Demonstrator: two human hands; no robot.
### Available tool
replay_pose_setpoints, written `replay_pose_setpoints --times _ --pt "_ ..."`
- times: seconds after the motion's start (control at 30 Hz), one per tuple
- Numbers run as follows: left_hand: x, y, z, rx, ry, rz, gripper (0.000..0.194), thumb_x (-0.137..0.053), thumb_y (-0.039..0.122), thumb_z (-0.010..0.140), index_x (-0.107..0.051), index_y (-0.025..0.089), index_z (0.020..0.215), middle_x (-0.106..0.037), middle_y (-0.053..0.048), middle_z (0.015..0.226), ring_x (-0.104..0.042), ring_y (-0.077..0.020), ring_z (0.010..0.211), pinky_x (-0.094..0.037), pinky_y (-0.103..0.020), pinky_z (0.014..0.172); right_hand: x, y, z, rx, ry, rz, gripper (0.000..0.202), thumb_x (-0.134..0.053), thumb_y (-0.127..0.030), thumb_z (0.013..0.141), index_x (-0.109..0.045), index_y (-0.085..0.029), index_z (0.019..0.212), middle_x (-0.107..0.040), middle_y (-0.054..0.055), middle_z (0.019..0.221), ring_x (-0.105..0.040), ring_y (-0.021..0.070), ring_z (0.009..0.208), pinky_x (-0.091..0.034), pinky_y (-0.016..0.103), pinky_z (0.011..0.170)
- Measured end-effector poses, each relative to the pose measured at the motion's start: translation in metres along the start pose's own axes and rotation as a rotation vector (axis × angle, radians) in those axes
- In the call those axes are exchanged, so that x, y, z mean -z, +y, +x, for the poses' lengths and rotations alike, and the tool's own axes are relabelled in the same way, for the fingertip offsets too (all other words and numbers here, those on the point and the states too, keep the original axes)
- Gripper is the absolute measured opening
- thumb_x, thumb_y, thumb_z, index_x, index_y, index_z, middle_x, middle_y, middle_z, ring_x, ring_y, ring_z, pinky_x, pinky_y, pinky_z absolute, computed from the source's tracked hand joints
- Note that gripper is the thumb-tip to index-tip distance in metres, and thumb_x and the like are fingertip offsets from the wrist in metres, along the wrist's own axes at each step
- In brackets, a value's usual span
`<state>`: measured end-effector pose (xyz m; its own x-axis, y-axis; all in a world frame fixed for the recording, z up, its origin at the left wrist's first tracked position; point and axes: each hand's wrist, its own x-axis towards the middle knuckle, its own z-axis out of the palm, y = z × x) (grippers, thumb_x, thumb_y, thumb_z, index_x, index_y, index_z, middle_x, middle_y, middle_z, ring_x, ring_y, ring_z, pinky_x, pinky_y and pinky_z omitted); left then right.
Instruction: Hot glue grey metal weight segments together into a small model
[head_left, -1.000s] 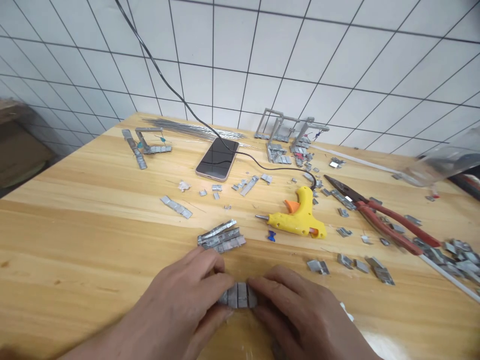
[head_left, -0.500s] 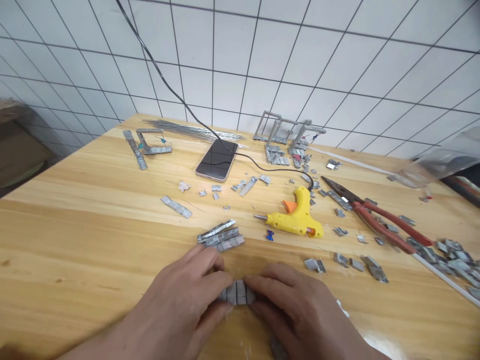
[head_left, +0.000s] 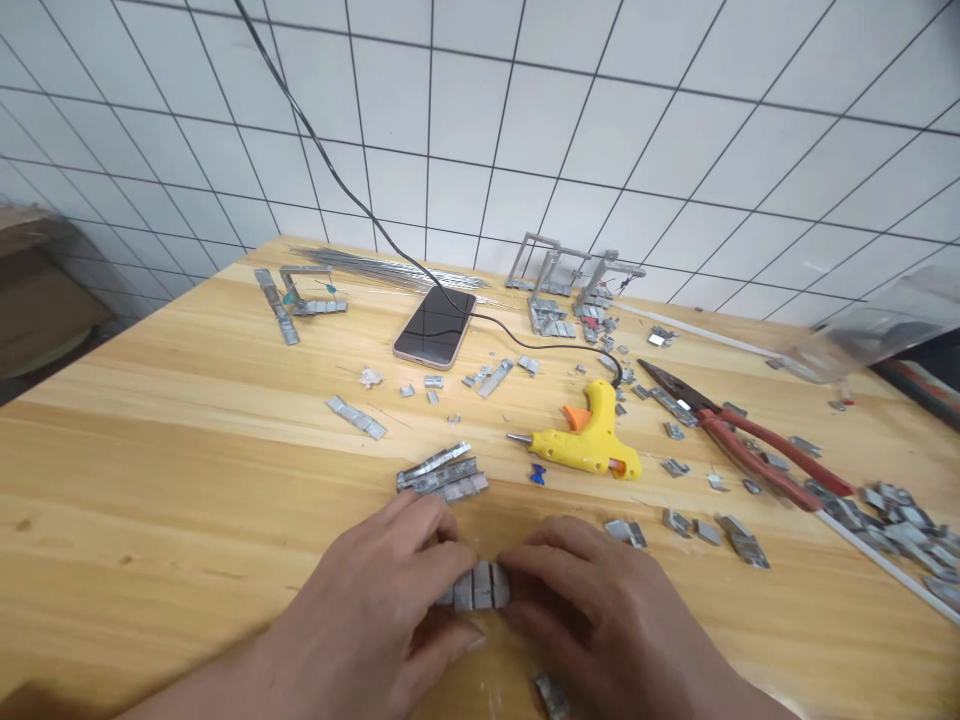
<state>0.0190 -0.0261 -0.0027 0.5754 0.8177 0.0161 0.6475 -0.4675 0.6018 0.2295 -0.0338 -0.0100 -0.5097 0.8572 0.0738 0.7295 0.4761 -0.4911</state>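
A short segmented strip of grey metal (head_left: pixel 482 588) lies at the front of the table between my hands. My left hand (head_left: pixel 390 590) is closed round its left end, which is partly hidden under the fingers; the thumb is a little below the strip's near edge. At the right end, my right hand (head_left: pixel 600 600) has its fingertips curled against the strip. Just beyond the left hand sits a small stack of similar metal strips (head_left: pixel 442 475). Another metal piece (head_left: pixel 551 695) shows below my right hand.
A yellow glue gun (head_left: pixel 581 445), a blue clip-like piece (head_left: pixel 538 475) and red-handled pliers (head_left: pixel 742 435) lie ahead and right. Further back are a phone (head_left: pixel 435 328), a black cable (head_left: pixel 330 170), small metal frames (head_left: pixel 551 315) and thin wires (head_left: pixel 382 265). Metal scraps (head_left: pixel 907 525) pile up rightward.
My left thumb has lifted slightly off the strip's near edge. The right fingers have shifted a little, uncovering more of the strip's right end and the piece below. The view has tilted slightly up.
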Motion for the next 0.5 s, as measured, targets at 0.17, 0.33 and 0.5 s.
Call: replay_pose_setpoints --times 0.17,0.33,0.5 --pt "-0.0066 0.0010 0.0032 -0.006 0.037 0.034 0.012 -0.060 0.009 0.077 -0.060 0.020 0.081 -0.059 -0.003 0.092 -0.055 -0.0232 0.086 -0.046 -0.037 0.073 -0.0028 0.0004 0.0016 0.026 0.015 -0.005 0.011 -0.059 -0.013 0.083 -0.064 -0.021 0.077 -0.067 0.003 0.079 -0.063 0.0189 0.073 -0.050 0.029 0.064" --pt "-0.0093 -0.0005 0.0036 -0.030 0.051 0.018 0.008 -0.057 0.012 0.080 -0.060 0.020 0.080 -0.059 -0.004 0.090 -0.055 -0.0241 0.087 -0.046 -0.038 0.072 -0.0039 -0.0013 0.0031 0.038 0.040 -0.010 0.012 -0.060 -0.012 0.082 -0.064 -0.020 0.074 -0.068 0.003 0.079 -0.064 0.0184 0.072 -0.051 0.028 0.064" --pt "-0.0102 -0.0008 0.0031 -0.037 0.070 0.003 0.010 -0.056 0.012 0.081 -0.060 0.020 0.082 -0.058 -0.004 0.091 -0.056 -0.0241 0.087 -0.046 -0.037 0.072 -0.0013 -0.0029 0.0034 0.017 0.030 -0.009 0.012 -0.062 -0.011 0.081 -0.064 -0.019 0.072 -0.068 0.003 0.078 -0.064 0.0177 0.072 -0.050 0.027 0.063"
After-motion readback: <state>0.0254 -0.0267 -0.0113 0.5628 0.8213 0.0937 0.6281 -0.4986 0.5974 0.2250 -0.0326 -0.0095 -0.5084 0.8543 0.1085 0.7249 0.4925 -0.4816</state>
